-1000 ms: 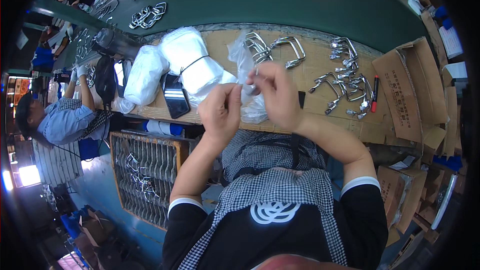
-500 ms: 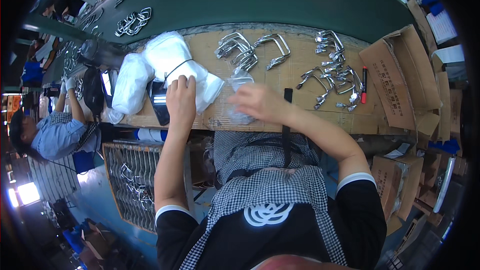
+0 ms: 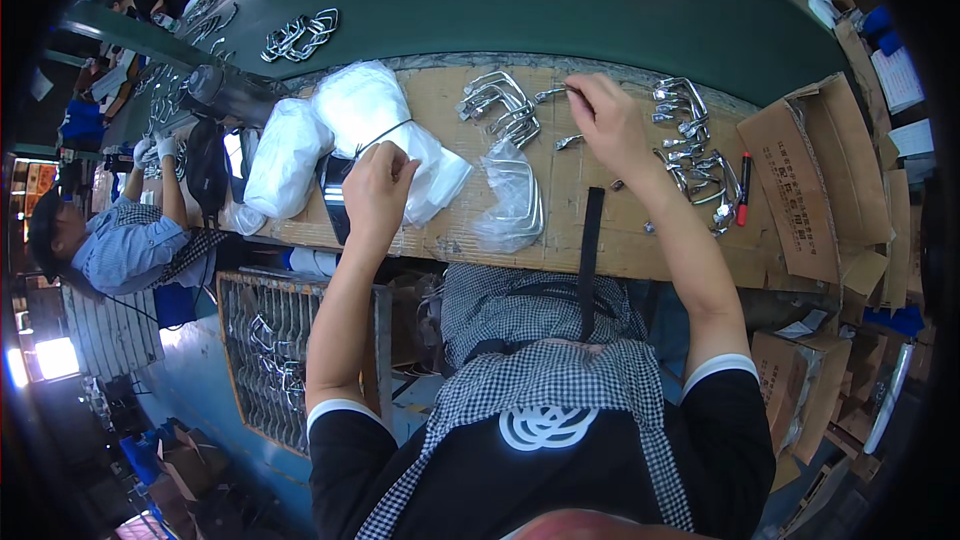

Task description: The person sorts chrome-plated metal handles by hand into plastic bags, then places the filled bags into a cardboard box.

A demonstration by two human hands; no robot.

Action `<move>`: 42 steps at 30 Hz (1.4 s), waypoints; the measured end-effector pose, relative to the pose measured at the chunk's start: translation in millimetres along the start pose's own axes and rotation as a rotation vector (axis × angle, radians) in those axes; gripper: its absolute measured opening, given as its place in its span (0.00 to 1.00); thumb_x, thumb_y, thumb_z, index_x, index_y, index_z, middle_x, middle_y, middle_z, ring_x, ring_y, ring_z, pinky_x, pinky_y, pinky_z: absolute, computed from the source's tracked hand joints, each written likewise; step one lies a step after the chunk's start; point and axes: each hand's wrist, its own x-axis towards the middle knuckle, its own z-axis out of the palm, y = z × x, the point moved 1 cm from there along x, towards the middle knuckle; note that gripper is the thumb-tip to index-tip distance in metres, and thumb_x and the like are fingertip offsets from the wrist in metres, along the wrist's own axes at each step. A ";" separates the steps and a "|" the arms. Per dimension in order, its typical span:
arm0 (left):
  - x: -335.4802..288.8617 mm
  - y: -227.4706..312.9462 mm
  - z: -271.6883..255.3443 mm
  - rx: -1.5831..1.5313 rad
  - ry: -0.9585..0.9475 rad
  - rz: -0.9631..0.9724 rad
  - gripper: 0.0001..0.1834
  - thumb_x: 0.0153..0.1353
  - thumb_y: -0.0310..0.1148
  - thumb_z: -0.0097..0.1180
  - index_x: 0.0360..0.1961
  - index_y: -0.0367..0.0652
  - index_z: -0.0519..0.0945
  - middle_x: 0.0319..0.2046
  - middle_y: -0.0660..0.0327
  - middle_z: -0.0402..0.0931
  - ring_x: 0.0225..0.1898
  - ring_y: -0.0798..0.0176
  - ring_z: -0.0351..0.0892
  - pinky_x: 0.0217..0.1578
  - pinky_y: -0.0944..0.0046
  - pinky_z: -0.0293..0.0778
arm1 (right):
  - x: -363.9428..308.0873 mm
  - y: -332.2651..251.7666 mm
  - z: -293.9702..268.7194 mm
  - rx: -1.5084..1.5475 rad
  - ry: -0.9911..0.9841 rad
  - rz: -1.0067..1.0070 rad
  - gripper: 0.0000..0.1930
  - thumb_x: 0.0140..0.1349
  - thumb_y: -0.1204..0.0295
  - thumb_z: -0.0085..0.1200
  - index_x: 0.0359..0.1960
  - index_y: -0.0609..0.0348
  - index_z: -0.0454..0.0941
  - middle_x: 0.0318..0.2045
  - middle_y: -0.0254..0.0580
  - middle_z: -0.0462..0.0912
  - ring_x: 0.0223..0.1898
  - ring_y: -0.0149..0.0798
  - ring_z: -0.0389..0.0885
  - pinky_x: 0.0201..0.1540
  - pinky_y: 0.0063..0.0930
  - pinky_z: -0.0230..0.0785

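My right hand (image 3: 612,125) reaches over the far part of the bench, fingers closed around a bent chrome handle (image 3: 553,95) whose two ends stick out to the left of the hand. My left hand (image 3: 382,182) is closed, fingers curled toward the thumb, beside a stack of white plastic bags (image 3: 362,105) tied with a dark cord; whatever it holds is hidden. Between my hands a clear plastic bag (image 3: 505,205) lies on the cardboard with a bent chrome handle in it. Just beyond that bag is a bunch of chrome handles (image 3: 505,105).
More chrome handles (image 3: 690,155) lie to the right, near a red-and-black marker (image 3: 743,190). An open cardboard box (image 3: 795,185) stands at the right end. A dark phone (image 3: 335,200) is by my left wrist. Beyond runs a green belt (image 3: 520,0). A co-worker (image 3: 125,240) works at the left.
My right hand has moved from the clear bag out to a chrome handle at the far side. The bag now lies released, with a handle in it. My left hand has curled more.
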 end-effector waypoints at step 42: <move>-6.1 19.3 -2.6 -0.172 0.148 0.095 0.07 0.54 0.30 0.66 0.30 0.39 0.81 0.23 0.59 0.76 0.24 0.57 0.76 0.26 0.61 0.70 | -7.3 -26.6 3.0 -0.014 -0.144 -0.031 0.08 0.60 0.76 0.56 0.39 0.65 0.76 0.33 0.45 0.82 0.33 0.43 0.83 0.32 0.34 0.75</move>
